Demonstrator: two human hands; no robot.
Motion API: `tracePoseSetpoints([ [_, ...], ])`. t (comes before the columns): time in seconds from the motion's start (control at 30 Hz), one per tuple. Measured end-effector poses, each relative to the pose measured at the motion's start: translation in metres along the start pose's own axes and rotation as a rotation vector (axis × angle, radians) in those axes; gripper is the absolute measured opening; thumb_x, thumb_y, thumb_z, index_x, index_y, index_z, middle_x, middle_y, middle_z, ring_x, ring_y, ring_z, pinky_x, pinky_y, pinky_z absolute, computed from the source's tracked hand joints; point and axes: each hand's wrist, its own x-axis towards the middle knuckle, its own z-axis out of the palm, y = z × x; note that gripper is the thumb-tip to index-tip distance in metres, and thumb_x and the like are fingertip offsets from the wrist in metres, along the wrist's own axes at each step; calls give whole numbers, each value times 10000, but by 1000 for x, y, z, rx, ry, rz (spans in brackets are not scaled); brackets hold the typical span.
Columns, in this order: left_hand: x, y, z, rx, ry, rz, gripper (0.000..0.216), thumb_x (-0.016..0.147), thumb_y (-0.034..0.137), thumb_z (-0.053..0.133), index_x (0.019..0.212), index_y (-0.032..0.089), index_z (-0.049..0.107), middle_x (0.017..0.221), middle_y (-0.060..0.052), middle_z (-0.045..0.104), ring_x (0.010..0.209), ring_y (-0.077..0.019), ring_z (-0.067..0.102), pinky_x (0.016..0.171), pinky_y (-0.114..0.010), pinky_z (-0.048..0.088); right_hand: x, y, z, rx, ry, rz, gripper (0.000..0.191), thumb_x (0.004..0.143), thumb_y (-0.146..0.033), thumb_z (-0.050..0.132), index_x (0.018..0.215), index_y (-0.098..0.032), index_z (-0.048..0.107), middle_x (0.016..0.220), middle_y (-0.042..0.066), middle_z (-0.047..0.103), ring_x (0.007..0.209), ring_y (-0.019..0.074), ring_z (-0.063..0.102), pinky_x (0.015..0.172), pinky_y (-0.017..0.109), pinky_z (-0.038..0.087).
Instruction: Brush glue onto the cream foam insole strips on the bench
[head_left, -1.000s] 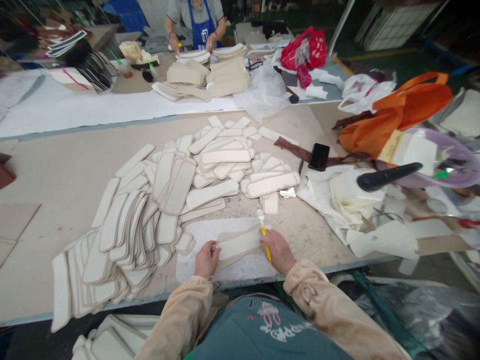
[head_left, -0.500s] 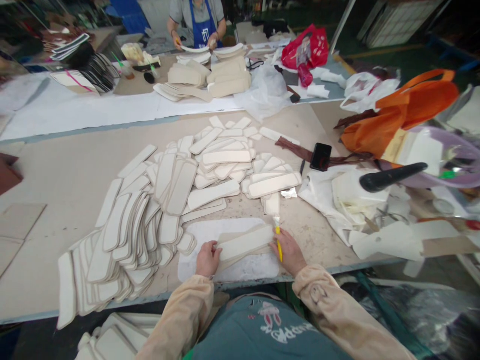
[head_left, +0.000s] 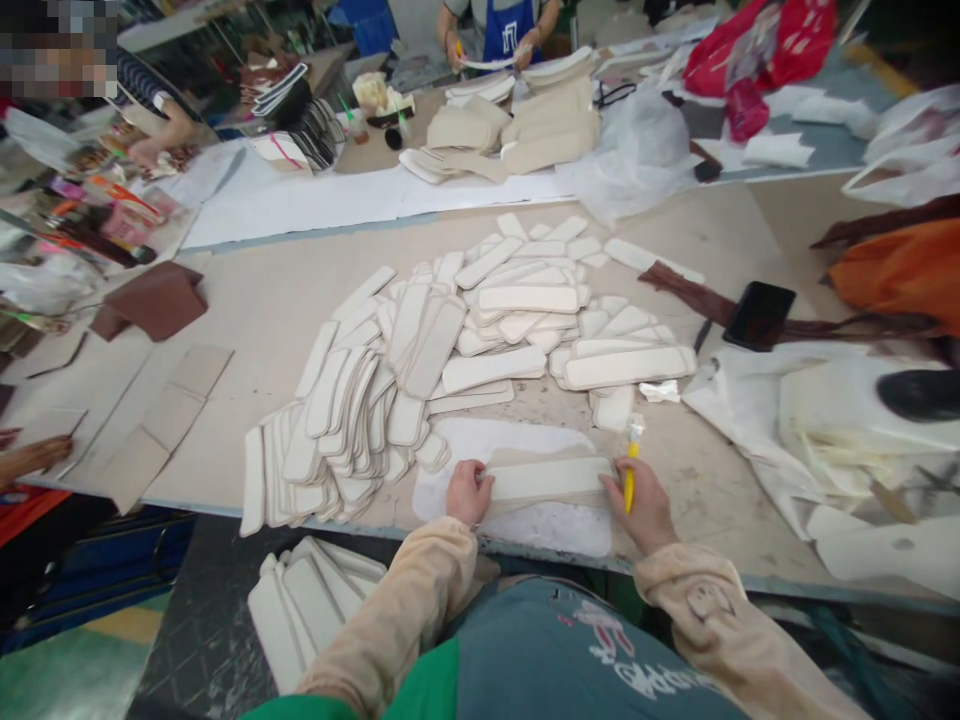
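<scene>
A long cream strip with rounded ends (head_left: 551, 478) lies across a white mat (head_left: 517, 440) at the table's near edge. My left hand (head_left: 468, 491) grips the strip's left end. My right hand (head_left: 643, 505) touches the strip's right end and holds a yellow-handled brush (head_left: 631, 470) with its bristles pointing away from me. Just beyond the mat, a big heap of the same cream strips (head_left: 450, 350) spreads over the table, fanned out in rows on the left.
A black phone (head_left: 759, 314), dark straps, white sheets and an orange bag (head_left: 900, 270) crowd the right. Brown leather pieces (head_left: 154, 300) and flat boards lie left. More strips (head_left: 300, 600) sit below the table edge. A person in a blue apron (head_left: 504, 30) works at the far table.
My view has swung to the left, showing more of the left side. The strip now lies level across the mat; both hands stay at its ends, the brush still in my right.
</scene>
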Motion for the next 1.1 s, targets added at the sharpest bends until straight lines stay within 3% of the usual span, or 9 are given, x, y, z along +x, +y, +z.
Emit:
tracePoseSetpoints([
  [0.13,0,-4,2,-95,11,-46,274,735,182,597,1000,153,534,876,-35,557,747,-126,541,727,-270,460,3,-12,-8,72,10,67,258,812,-393,539,987,-207,498,850,57,565,779,223,576,739,397,495],
  [0.27,1,-3,0,-181,16,-50,277,708,153,582,981,161,536,776,8,536,692,-109,521,704,-256,450,3,-29,-13,300,-2,169,311,782,-386,597,1007,-213,472,983,76,579,768,192,593,683,366,531],
  [0.47,-18,23,-31,-803,-63,-208,373,634,190,580,1001,149,524,726,14,553,644,-106,539,602,-222,437,20,-65,-40,581,66,319,373,728,-405,671,962,-245,429,1013,70,621,845,206,627,710,370,538],
  [0.53,-32,37,-53,-1063,-210,-222,447,619,218,584,1057,149,533,834,-36,615,741,-150,590,648,-257,464,38,-83,-64,678,69,289,381,721,-395,686,947,-261,410,1033,68,632,885,215,631,736,371,529],
  [0.67,-58,67,-92,-1389,-715,-194,533,607,274,622,1115,120,580,1051,-134,644,974,-269,599,791,-358,482,85,-124,-119,801,43,196,372,738,-359,685,940,-275,384,1078,56,637,892,199,623,743,361,514],
  [0.83,-68,109,-99,-1429,-1239,-174,706,729,632,494,1173,86,554,1218,-220,560,1058,-356,575,738,-433,513,136,-152,-154,902,36,144,374,701,-343,720,900,-258,416,991,22,657,862,175,624,705,306,505],
  [0.9,-68,123,-94,-1345,-1203,-123,648,737,585,549,1146,82,561,1185,-222,581,998,-332,615,708,-390,530,149,-156,-157,939,62,140,386,682,-343,733,889,-253,420,939,9,664,870,175,627,716,301,501],
  [1.0,-66,137,-90,-1238,-965,-83,488,759,459,616,1076,89,584,1032,-198,654,828,-266,676,577,-281,536,159,-159,-161,930,120,117,375,690,-358,725,879,-243,422,923,11,656,870,176,620,720,303,500],
  [1.1,-64,141,-94,-1200,-871,-49,476,745,439,652,1046,74,595,985,-203,666,792,-251,684,548,-242,540,159,-161,-165,893,161,107,369,691,-359,726,874,-238,429,831,-23,605,746,139,593,622,256,496],
])
